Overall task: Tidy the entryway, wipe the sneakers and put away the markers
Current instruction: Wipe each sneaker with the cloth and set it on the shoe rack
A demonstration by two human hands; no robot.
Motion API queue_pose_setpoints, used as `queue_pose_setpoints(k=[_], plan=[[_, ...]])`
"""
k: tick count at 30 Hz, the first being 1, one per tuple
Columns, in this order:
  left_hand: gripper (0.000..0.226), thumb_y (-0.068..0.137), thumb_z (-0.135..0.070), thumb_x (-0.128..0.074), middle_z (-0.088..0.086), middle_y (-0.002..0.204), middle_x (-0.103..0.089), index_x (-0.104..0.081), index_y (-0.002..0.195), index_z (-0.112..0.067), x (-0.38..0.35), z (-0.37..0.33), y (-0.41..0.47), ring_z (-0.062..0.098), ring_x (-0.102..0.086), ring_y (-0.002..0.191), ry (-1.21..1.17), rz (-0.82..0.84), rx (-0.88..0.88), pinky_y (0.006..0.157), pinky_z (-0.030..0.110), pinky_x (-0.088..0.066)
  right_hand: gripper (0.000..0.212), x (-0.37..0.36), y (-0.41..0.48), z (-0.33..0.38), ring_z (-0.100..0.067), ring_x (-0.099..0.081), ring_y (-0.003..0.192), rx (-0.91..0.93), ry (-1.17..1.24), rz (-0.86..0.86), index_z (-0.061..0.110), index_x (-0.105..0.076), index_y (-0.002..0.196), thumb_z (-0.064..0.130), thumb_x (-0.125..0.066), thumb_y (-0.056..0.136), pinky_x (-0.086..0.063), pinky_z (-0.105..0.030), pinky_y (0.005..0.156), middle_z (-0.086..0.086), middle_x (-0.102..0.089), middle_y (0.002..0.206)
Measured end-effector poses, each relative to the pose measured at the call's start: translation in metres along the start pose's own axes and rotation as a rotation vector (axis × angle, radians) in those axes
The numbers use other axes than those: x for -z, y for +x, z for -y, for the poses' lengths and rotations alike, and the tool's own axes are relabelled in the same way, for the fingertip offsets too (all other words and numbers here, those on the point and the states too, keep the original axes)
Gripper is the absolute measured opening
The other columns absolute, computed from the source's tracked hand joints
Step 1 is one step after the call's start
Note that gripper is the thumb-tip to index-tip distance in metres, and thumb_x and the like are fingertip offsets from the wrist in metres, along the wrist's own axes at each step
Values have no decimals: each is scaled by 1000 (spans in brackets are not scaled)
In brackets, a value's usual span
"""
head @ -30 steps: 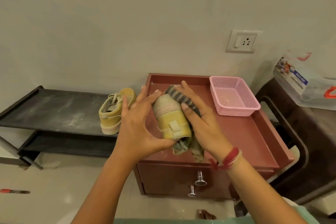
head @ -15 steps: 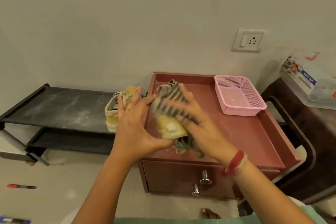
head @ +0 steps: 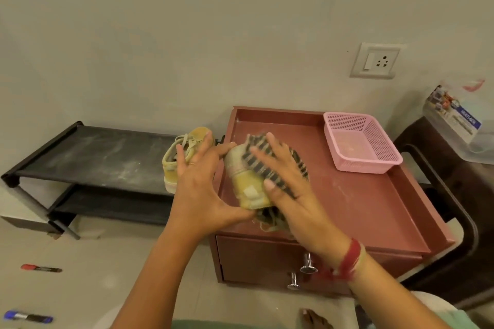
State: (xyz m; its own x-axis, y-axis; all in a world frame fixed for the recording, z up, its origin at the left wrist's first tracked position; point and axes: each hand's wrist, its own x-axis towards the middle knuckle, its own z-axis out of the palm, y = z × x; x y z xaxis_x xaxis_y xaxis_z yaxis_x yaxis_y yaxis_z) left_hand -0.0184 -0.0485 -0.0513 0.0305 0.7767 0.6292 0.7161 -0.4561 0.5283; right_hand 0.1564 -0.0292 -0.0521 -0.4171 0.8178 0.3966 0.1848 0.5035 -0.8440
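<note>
As open left hand steadies sneaker, flat right hand presses cloth, dusty red cabinet

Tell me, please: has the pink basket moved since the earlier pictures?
No. The pink basket sits in the same back right corner of the red cabinet top as before; only the camera view has shifted.
</note>
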Motion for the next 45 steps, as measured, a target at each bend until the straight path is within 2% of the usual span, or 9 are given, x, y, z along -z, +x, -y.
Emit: queue_pose_setpoints(k=[5, 12, 16, 18, 22, 27, 34, 39, 45], plan=[[88, 51, -63, -71, -20, 126, -49, -49, 126, -23, 3, 2, 1, 12, -28, 142, 26, -8, 29, 116, 57, 0, 57, 10, 17, -11, -17, -20, 143, -170, 40, -40, 50, -38, 134, 72, -42, 81, -20, -54, 114, 11, -35, 149], [86, 51, -66, -70, -15, 113, -59, -48, 122, -24, 18, 18, -10, 11, -55, 115, 44, 13, 151, 118, 48, -12, 36, -10, 25, -17, -12, -18, 143, -101, 6, -29, 56, -36, 126, 38, -43, 96, -9, -35, 117, 25, -33, 143], [88, 54, -47, -82, -20, 118, -46, -36, 127, -35, 30, 24, -20, -6, -48, 105, -47, 109, 253, 81, 9, -41, 55, -14, 34, -43, -16, -22, 142, -334, 67, -88, 44, -45, 132, 68, -45, 82, -17, -46, 117, 11, -39, 146], [94, 60, -34, -84, -17, 126, -35, -28, 135, -34, 29, 29, -24, 0, -46, 102, 15, 140, 208, 76, 14, -43, 71, -22, 33, -50, -18, -30, 139, -341, 105, -106, 38, -47, 133, 77, -45, 74, -25, -50, 113, 7, -45, 142], [94, 63, -31, -83, -9, 130, -33, -28, 139, -29, 32, 38, -34, 9, -50, 99, 104, 135, 253, 75, 26, -49, 29, -38, 38, -40, -7, -9, 141, -297, -45, -49, 63, -33, 118, 50, -42, 93, -8, -50, 117, 21, -27, 145], [89, 62, -41, -82, -24, 120, -32, -25, 130, -37, 40, 50, -46, -15, -37, 112, -61, 181, 279, 82, 3, -38, 30, -51, 36, -43, -6, 1, 142, -224, -336, 46, 60, -27, 122, 49, -33, 95, 7, -48, 116, 21, -20, 149], [74, 60, -45, -75, -4, 111, -46, -45, 121, -16, 10, 44, -38, 8, -49, 99, 5, 186, 197, 78, 25, -50, 38, -53, 21, -21, -2, 1, 143, -23, -454, 203, 64, -25, 128, 59, -25, 91, 8, -44, 115, 31, -11, 148], [75, 56, -37, -81, -4, 106, -45, -45, 117, -12, 5, 41, -35, 6, -44, 88, 83, 176, 176, 63, 12, -39, 41, -32, 23, -50, -7, 1, 143, -129, -651, 65, 61, -19, 130, 60, -20, 89, -2, -54, 116, 22, -11, 152], [88, 55, -23, -80, 3, 121, -40, -37, 131, -10, -16, 30, -36, 21, -47, 108, 243, 202, 189, 82, 30, -50, 41, -38, 9, -48, -3, 18, 141, -151, -460, 117, 73, -18, 125, 66, -21, 84, 9, -48, 114, 33, 0, 150]])
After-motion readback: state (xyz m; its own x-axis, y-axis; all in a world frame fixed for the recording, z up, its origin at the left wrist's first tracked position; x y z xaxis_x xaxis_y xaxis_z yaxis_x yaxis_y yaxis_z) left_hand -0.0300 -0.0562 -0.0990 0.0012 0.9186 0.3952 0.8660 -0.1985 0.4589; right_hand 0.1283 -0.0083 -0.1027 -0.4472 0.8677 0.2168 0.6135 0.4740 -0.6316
